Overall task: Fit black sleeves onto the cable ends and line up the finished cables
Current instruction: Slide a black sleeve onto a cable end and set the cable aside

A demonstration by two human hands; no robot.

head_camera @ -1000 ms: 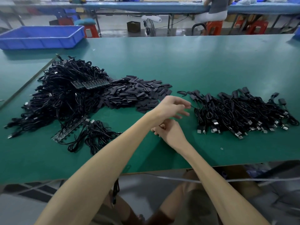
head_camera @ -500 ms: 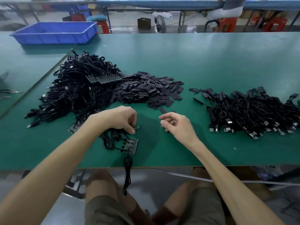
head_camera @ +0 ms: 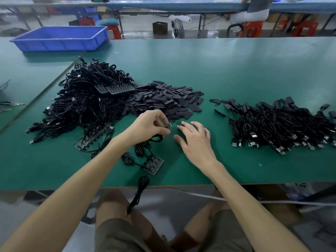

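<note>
My left hand [head_camera: 148, 127] pinches the small circuit-board end of a black cable [head_camera: 168, 126] just above the green table. The cable loops down under the hand. My right hand [head_camera: 195, 138] lies beside it with spread fingers, fingertips touching a loose black sleeve [head_camera: 180, 123] on the table. A heap of flat black sleeves [head_camera: 163, 100] lies just beyond both hands. A big tangle of unfinished cables [head_camera: 85, 104] sits to the left. Finished cables with sleeves [head_camera: 283, 124] lie in a row on the right.
A short strip of circuit boards with cables [head_camera: 153, 163] lies near the table's front edge, and one cable [head_camera: 139, 193] hangs over it. Another board strip [head_camera: 91, 136] lies at the left. A blue bin [head_camera: 61, 38] stands at the far left. Someone sits at the bench behind.
My left hand has lifted a cable end off the strip and raised it toward the sleeve heap. My right hand has opened and reached forward onto a loose sleeve.
</note>
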